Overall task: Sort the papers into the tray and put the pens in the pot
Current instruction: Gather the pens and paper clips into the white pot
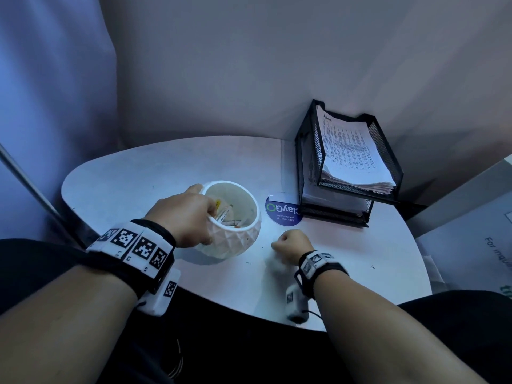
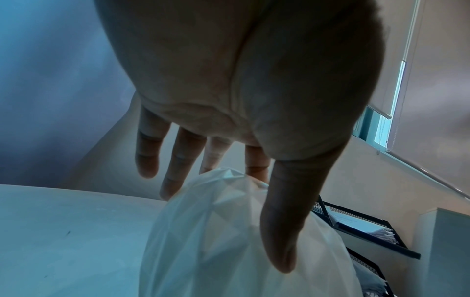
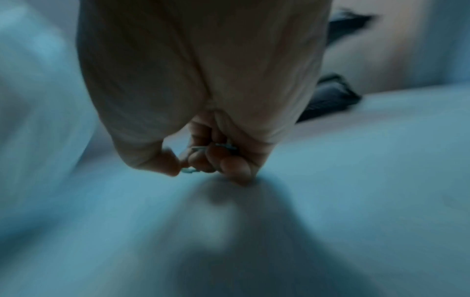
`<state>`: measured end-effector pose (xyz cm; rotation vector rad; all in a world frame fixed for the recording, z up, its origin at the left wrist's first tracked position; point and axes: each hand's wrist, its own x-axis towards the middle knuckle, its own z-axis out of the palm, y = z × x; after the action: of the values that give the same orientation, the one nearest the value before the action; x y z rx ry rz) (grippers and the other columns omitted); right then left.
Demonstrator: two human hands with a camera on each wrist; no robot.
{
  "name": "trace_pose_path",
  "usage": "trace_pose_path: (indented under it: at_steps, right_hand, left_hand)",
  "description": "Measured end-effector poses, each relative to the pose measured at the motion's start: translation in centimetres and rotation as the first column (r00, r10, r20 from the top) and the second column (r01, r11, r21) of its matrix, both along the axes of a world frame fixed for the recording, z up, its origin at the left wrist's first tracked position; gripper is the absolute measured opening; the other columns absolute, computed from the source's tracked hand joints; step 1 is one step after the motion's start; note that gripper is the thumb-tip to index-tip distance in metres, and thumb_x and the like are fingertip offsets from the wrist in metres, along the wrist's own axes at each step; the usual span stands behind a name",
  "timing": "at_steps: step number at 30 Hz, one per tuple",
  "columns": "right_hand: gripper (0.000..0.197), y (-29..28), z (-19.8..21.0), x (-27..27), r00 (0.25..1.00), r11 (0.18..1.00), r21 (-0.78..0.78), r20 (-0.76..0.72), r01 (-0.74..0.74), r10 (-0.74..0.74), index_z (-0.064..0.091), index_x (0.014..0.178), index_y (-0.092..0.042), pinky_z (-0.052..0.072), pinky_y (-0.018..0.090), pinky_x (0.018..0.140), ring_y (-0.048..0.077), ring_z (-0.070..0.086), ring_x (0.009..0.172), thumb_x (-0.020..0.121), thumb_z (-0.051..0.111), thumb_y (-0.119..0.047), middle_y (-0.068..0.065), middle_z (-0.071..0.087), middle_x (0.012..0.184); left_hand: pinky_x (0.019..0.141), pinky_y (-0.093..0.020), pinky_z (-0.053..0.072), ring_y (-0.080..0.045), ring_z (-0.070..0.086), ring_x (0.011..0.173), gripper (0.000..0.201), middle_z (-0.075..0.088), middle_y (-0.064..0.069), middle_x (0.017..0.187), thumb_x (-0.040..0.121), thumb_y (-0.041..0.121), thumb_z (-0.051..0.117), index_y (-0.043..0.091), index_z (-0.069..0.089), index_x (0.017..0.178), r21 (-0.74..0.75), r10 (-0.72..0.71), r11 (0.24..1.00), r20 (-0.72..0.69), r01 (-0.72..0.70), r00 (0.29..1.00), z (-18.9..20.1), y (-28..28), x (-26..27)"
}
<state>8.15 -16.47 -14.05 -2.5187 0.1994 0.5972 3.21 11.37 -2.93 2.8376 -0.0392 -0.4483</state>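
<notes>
A white faceted pot stands on the table's middle with several pens lying inside. My left hand holds its left rim. In the left wrist view the thumb lies on the pot's outer wall and the index finger dips behind the rim. My right hand is a fist on the table just right of the pot. In the blurred right wrist view its curled fingers pinch small bluish clips. A black mesh tray at the back right holds a stack of printed papers.
A round blue sticker lies between the pot and the tray. Walls close in behind and to the left. A pale box stands beyond the table's right edge. Tiny dark specks dot the tabletop near my right hand.
</notes>
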Motion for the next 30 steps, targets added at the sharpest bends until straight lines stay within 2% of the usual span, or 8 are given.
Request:
trace_pose_path:
  at_steps: [3, 6, 10, 12, 16, 22, 25, 30]
  right_hand:
    - [0.018, 0.7, 4.1, 0.8, 0.959, 0.883, 0.416, 0.077, 0.219, -0.274, 0.046, 0.058, -0.018, 0.035, 0.028, 0.052, 0.018, 0.037, 0.048, 0.068, 0.061, -0.016, 0.004, 0.04, 0.054]
    - [0.023, 2.6, 9.1, 1.4, 0.956, 0.793, 0.596, 0.144, 0.123, -0.257, 0.049, 0.061, -0.014, 0.032, 0.024, 0.048, 0.016, 0.037, 0.045, 0.079, 0.059, -0.004, 0.004, 0.041, 0.057]
    - [0.015, 4.8, 13.6, 0.6, 0.949, 0.87, 0.436, 0.297, -0.23, 0.102, 0.069, 0.076, -0.01, 0.047, 0.024, 0.051, 0.015, 0.055, 0.051, 0.086, 0.064, 0.0, 0.003, 0.063, 0.065]
    - [0.015, 5.1, 13.8, 0.2, 0.916, 0.885, 0.303, 0.307, -0.353, 0.26, 0.079, 0.094, -0.012, 0.059, 0.026, 0.073, 0.014, 0.071, 0.073, 0.087, 0.067, -0.007, 0.001, 0.078, 0.086]
    - [0.026, 3.7, 13.9, -0.8, 0.878, 0.87, 0.231, 0.323, -0.436, 0.354, 0.081, 0.106, -0.016, 0.052, 0.029, 0.105, 0.006, 0.072, 0.105, 0.09, 0.062, -0.011, -0.003, 0.079, 0.111]
    - [0.022, -3.8, 14.7, -2.4, 0.906, 0.878, 0.32, 0.346, -0.357, 0.242, 0.08, 0.105, -0.025, 0.057, 0.025, 0.092, -0.002, 0.072, 0.096, 0.094, 0.063, -0.016, -0.013, 0.079, 0.102]
    - [0.021, -6.3, 14.1, -4.1, 0.898, 0.88, 0.207, 0.21, -0.428, 0.387, 0.079, 0.109, -0.026, 0.055, 0.02, 0.091, -0.002, 0.071, 0.095, 0.095, 0.064, -0.022, -0.014, 0.078, 0.105]
    - [0.031, -6.8, 11.4, -8.0, 0.716, 0.716, 0.019, 0.06, -0.697, 0.695, 0.071, 0.121, -0.029, 0.048, 0.016, 0.089, 0.002, 0.067, 0.102, 0.094, 0.057, -0.034, -0.014, 0.074, 0.115]
  left_hand:
    - [0.067, -0.031, 0.044, -0.021, 0.064, 0.087, 0.037, 0.043, 0.011, 0.123, 0.065, 0.043, 0.086, 0.041, 0.056, 0.087, 0.018, -0.031, 0.999, -0.002, 0.031, 1.0, 0.1, -0.7, -0.2]
    - [0.066, -0.03, 0.041, -0.021, 0.063, 0.085, 0.037, 0.043, 0.011, 0.123, 0.067, 0.044, 0.085, 0.041, 0.056, 0.089, 0.033, -0.067, 0.997, -0.002, 0.067, 0.998, 0.1, -1.6, -0.6]
    - [0.065, -0.031, 0.042, -0.021, 0.063, 0.088, 0.036, 0.043, 0.011, 0.124, 0.069, 0.045, 0.083, 0.037, 0.065, 0.099, 0.017, -0.1, 0.995, 0.012, 0.1, 0.995, 0.3, -3.0, -1.3]
    - [0.07, -0.032, 0.049, -0.021, 0.064, 0.094, 0.038, 0.043, 0.011, 0.13, 0.069, 0.044, 0.083, 0.037, 0.067, 0.103, -0.031, -0.094, 0.995, 0.009, 0.094, 0.996, 0.6, -3.7, -1.7]
    - [0.086, -0.038, 0.056, -0.019, 0.063, 0.102, 0.038, 0.044, 0.011, 0.134, 0.066, 0.046, 0.083, 0.035, 0.069, 0.099, -0.131, -0.057, 0.99, 0.02, 0.06, 0.998, 1.1, -4.1, -2.3]
    - [0.086, -0.034, 0.054, -0.015, 0.059, 0.104, 0.034, 0.048, 0.013, 0.121, 0.065, 0.045, 0.085, 0.036, 0.065, 0.092, -0.148, -0.002, 0.989, 0.045, 0.009, 0.999, 1.7, -3.2, -1.5]
    - [0.087, -0.033, 0.051, -0.017, 0.058, 0.105, 0.036, 0.051, 0.009, 0.118, 0.066, 0.043, 0.088, 0.036, 0.063, 0.091, -0.133, 0.057, 0.99, 0.074, -0.047, 0.996, 2.1, -2.9, 0.5]
    - [0.075, -0.03, 0.045, -0.022, 0.061, 0.097, 0.033, 0.059, 0.0, 0.11, 0.067, 0.041, 0.091, 0.026, 0.067, 0.085, -0.122, 0.159, 0.982, 0.127, -0.144, 0.979, 2.9, -3.5, 5.5]
